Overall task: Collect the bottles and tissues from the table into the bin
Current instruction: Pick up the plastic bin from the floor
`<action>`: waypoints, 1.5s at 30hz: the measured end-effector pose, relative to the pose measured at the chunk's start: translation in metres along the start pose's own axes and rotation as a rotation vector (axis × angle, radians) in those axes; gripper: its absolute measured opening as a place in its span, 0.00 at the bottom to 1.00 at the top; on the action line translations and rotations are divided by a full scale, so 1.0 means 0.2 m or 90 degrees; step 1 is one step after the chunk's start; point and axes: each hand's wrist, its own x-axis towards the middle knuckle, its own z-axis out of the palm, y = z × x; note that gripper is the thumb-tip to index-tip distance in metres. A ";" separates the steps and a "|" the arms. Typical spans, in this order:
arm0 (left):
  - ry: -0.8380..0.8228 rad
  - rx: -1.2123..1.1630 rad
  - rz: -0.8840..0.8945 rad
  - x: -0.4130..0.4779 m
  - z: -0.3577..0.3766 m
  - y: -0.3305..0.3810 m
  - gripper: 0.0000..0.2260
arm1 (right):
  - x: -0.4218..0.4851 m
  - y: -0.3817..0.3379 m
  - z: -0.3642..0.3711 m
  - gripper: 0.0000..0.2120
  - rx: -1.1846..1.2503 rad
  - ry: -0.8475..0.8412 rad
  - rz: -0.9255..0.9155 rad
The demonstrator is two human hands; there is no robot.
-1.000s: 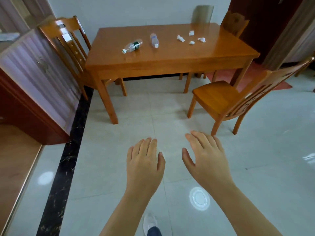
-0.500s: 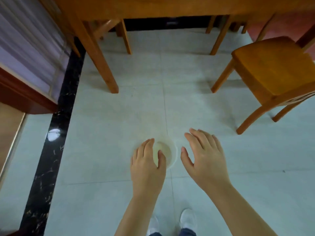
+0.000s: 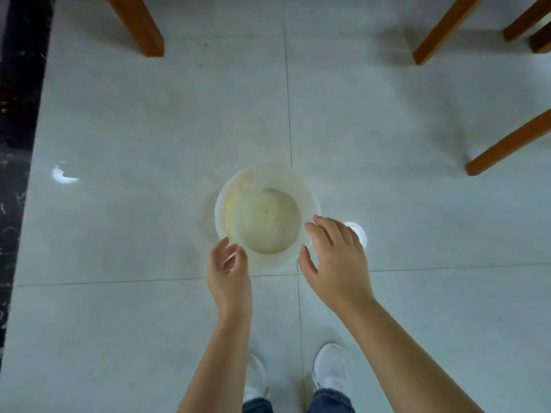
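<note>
A round, translucent white bin stands on the floor tiles straight below me, and it looks to hold nothing. My left hand hovers at its near left rim with the fingers curled and apart, holding nothing. My right hand is spread open at the near right rim, over its edge. I cannot tell whether either hand touches the bin. The table top, the bottles and the tissues are out of view.
A wooden table leg stands at the top left. Chair legs rise at the top right, and another chair leg slants at the right. A black marble strip borders the floor on the left. My white shoes are at the bottom.
My view has tilted down from the table to the floor. The bin has come fully into view, and both hands have moved apart to its near rim.
</note>
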 end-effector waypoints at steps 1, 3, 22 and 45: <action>0.008 0.021 -0.020 0.03 0.01 -0.06 0.12 | -0.01 0.02 0.06 0.14 0.002 -0.006 0.006; 0.008 0.093 -0.062 0.09 0.04 -0.17 0.19 | -0.02 0.06 0.15 0.13 -0.004 -0.016 0.017; 0.072 -0.040 -0.176 0.19 0.15 -0.28 0.15 | -0.05 0.12 0.32 0.14 -0.027 -0.057 0.029; -0.063 -0.034 -0.007 -0.71 -0.39 1.29 0.11 | -0.04 -0.35 -1.28 0.14 0.002 0.080 0.131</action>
